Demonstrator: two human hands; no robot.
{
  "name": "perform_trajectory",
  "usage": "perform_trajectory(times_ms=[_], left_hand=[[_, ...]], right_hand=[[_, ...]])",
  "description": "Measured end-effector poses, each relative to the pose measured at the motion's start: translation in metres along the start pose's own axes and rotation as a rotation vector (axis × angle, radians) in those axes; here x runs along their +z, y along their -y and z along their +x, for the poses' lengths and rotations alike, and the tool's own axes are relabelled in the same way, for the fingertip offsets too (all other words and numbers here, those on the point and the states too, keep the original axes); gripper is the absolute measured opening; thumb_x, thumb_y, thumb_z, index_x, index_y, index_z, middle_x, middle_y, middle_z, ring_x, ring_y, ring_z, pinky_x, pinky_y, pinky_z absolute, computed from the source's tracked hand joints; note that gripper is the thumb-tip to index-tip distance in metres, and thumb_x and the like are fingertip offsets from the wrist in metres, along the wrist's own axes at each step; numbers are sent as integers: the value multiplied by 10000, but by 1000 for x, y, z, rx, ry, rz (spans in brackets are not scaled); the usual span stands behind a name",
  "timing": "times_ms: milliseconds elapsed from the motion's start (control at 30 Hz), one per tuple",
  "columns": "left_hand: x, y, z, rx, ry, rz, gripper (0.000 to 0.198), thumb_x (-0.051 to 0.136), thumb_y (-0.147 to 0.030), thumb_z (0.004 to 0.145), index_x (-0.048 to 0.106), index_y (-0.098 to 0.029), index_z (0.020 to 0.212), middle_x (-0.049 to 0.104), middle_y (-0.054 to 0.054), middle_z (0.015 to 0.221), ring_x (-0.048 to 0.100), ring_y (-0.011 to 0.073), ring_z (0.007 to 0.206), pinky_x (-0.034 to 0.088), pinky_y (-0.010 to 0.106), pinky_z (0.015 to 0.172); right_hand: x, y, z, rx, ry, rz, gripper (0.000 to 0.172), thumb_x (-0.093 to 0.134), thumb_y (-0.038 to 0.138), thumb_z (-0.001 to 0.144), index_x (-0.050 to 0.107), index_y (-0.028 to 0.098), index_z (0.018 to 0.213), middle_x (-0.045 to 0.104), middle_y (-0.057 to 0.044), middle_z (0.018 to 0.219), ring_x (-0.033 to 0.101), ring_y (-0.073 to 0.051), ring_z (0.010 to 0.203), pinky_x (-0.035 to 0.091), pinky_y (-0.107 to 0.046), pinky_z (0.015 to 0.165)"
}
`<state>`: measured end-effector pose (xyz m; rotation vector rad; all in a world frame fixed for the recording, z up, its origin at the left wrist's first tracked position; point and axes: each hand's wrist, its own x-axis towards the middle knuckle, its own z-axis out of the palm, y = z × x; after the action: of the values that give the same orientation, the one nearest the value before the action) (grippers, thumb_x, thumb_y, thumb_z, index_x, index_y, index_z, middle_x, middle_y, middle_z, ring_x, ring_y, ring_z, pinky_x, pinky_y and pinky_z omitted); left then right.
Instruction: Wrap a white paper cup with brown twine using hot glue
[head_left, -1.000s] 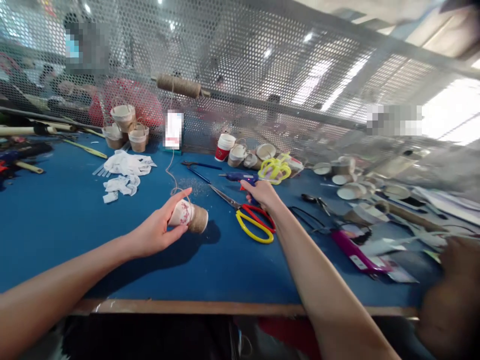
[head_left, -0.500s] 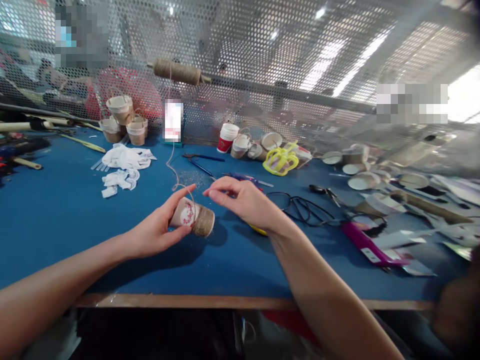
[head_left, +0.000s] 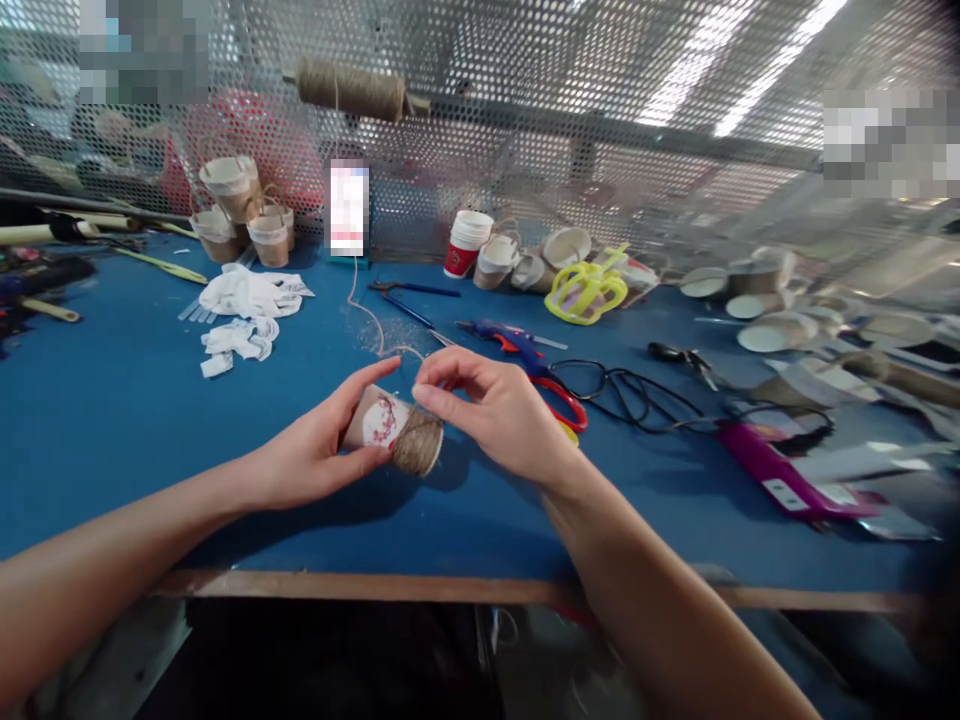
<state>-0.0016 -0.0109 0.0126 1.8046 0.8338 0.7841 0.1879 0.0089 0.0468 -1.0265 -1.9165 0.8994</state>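
Note:
My left hand [head_left: 319, 445] is wrapped round a paper cup [head_left: 381, 422] that lies tilted on its side, a red floral print facing up. Brown twine is wound round the end of the cup at the right. My right hand [head_left: 491, 405] is closed in a pinch by the wound end, its fingertips on the loose twine [head_left: 364, 312]. That strand runs back across the table from below the twine spool [head_left: 351, 90] on the mesh panel. The exact grip on the strand is partly hidden by the fingers.
Red-handled scissors [head_left: 574, 405], a blue glue gun [head_left: 517, 345] and pliers [head_left: 409, 300] lie beyond my right hand. White gloves [head_left: 251, 295] and twine-wrapped cups [head_left: 229, 185] are at the back left. A purple tool [head_left: 784, 470] is at the right.
My right hand has come in from the right to the cup's wound end, drawing the twine over. The cup in my left hand has shifted slightly. The view has tilted down a little.

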Motion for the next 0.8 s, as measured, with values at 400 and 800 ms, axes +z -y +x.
perform_trajectory(times_ms=[400, 800], left_hand=[[0, -2, -3, 13, 13, -6, 667, 516, -180, 801, 158, -270, 1356, 515, 36, 1073, 537, 148, 823, 470, 260, 771], [0, -3, -5, 112, -10, 142, 653, 517, -185, 812, 167, -232, 1361, 363, 75, 1358, 438, 226, 1158, 349, 337, 998]], right_hand=[[2, -2, 0, 109, 10, -24, 119, 571, 263, 746, 567, 151, 710, 582, 8, 701, 512, -90, 638, 410, -239, 622], [3, -7, 2, 153, 55, 25, 114, 551, 260, 752, 555, 146, 746, 562, 6, 709, 506, -93, 645, 415, -235, 614]])
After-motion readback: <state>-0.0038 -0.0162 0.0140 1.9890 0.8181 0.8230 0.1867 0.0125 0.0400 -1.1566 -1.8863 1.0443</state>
